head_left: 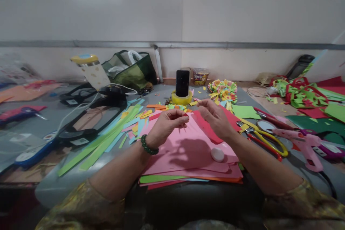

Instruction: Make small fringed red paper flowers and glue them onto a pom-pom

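Observation:
Above a stack of pink paper (161, 158), my left hand (172, 120) is pinched closed, with a green bead bracelet on its wrist; what it holds, if anything, is too small to name. To its right, my right hand (212, 115) is raised over red paper (206, 125), its thumb and fingertips close together, and I cannot make out anything between them. The hands are apart. A round white object (217, 154) lies on the pink paper near its right edge. Green paper strips (107, 138) spread out left of the stack.
A phone (182, 83) stands upright on a yellow tape roll (181, 98) behind the paper. Yellow-handled scissors (269, 140) and a pink glue gun (306, 143) lie right. Leftward are a black frame-like object (101, 122), a blue power strip (36, 156) and a green bag (134, 73).

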Demonstrator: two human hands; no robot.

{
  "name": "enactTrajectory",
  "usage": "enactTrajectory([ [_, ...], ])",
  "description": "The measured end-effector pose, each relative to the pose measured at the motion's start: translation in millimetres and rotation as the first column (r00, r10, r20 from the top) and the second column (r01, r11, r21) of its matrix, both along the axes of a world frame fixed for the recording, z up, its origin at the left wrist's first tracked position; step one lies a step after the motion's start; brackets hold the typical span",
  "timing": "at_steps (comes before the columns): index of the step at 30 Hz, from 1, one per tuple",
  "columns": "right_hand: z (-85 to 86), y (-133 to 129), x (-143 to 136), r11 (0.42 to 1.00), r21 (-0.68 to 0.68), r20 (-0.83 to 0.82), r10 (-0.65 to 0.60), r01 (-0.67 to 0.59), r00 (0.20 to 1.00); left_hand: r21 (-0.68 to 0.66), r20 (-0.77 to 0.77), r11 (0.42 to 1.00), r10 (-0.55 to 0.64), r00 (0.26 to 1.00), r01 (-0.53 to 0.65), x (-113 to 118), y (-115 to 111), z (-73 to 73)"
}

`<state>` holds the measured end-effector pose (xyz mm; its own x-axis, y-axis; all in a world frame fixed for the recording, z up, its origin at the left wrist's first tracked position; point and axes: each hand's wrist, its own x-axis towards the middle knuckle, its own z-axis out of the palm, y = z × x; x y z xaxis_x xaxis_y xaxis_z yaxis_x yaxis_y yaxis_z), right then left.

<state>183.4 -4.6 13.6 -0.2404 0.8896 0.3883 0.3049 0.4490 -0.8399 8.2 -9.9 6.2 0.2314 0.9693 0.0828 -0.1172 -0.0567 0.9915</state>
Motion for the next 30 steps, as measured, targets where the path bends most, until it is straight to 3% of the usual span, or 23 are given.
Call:
enactTrajectory([
  [4,-2.7,-1.4,-3.8,0.994,-0.057,0.024,0.090,-0.089,0.996,0.093,-0.062,0.994,-0.052,0.997,0.057,1.7,-1.1,-2.3],
  [8,-3.2,-2.0,-6.2,0.985,-0.097,0.015,0.144,-0.142,0.989,0.139,-0.064,0.990,-0.031,0.997,0.040,3.7,-2.4,-4.5],
  [13,-4.4,1.4,-7.8,0.965,-0.221,-0.178,0.104,-0.142,0.979,0.047,-0.058,0.995,-0.088,0.994,0.091,1.4,-0.7,-2.5],
  [17,-9.7,3.4,-12.0,0.945,-0.283,-0.326,0.063,-0.161,0.943,0.000,-0.028,0.998,-0.059,0.998,0.059,-0.1,0.3,-1.2],
  [24,-16.3,3.1,-16.9,0.940,-0.299,-0.334,0.060,-0.166,0.941,0.019,-0.072,0.997,-0.079,0.994,0.080,-0.6,-0.6,-0.6],
  [27,-15.1,3.8,-16.0,0.947,-0.284,-0.289,0.067,-0.152,0.955,-0.007,-0.039,0.997,-0.079,0.996,0.079,-1.7,1.7,-1.2],
  [30,-8.5,5.2,-8.8,0.915,-0.352,-0.245,0.114,-0.198,0.963,-0.061,0.019,0.995,-0.079,0.997,0.080,-4.2,4.2,0.5],
])
